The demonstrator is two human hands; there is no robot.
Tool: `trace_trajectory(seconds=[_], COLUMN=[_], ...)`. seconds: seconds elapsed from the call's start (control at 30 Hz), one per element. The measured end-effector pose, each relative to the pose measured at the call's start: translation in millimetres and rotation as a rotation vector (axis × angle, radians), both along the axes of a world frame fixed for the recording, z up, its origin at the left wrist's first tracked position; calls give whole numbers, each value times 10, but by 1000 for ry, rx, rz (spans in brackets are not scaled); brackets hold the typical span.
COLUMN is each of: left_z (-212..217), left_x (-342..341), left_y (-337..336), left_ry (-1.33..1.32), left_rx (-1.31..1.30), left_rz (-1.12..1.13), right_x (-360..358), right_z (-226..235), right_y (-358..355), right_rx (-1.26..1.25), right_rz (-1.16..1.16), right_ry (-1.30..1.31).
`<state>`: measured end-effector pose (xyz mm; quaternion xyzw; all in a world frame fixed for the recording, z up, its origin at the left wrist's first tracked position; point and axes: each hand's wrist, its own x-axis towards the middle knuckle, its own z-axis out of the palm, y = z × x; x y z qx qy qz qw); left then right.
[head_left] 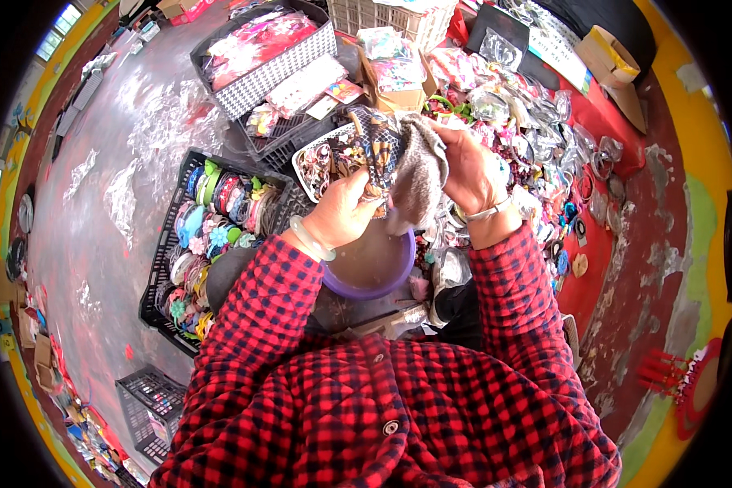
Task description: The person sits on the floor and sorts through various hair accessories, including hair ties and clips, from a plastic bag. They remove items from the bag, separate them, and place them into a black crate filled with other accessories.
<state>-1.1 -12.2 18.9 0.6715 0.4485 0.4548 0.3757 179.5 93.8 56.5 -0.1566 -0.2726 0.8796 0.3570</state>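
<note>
Above a purple basin of murky water, head view: L hand and R hand, both in red-check sleeves, work one small item between them. L hand is closed around a dark patterned hair accessory, fingers wrapped tight at its lower end. R hand is closed on a grey cloth, pressed against the accessory; the cloth's tail hangs toward the basin. Item sits at chest height, directly over the water, just in front of a white tray of similar pieces. To the person's left, a black crate of coloured hair bands; to the right, bagged trinkets on a red sheet.

Risk, as judged: the cloth looks damp, so the accessory may slip and drop into the basin. Hard rubbing could loosen trim. Drips may reach the tray's contents nearby.
</note>
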Motion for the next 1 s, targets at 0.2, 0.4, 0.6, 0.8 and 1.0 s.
trace_trajectory(seconds=[0.2, 0.4, 0.6, 0.8, 1.0], left_z=[-47, -140, -95, -105, -142], left_x=[-32, -30, 16, 14, 42], left_y=[-5, 36, 35, 20, 16], left_ry=[205, 209, 170, 311, 332], left_rx=[45, -28, -42, -60, -141], left_rz=[105, 163, 118, 68, -60], right_x=[45, 6, -110, -105, -128], right_z=[28, 13, 45, -24, -26], right_y=[-59, -125, -251, -257, -305], right_rx=[70, 178, 350, 470, 640], right_rz=[119, -70, -109, -151, -183], right_ry=[27, -134, -290, -487, -568])
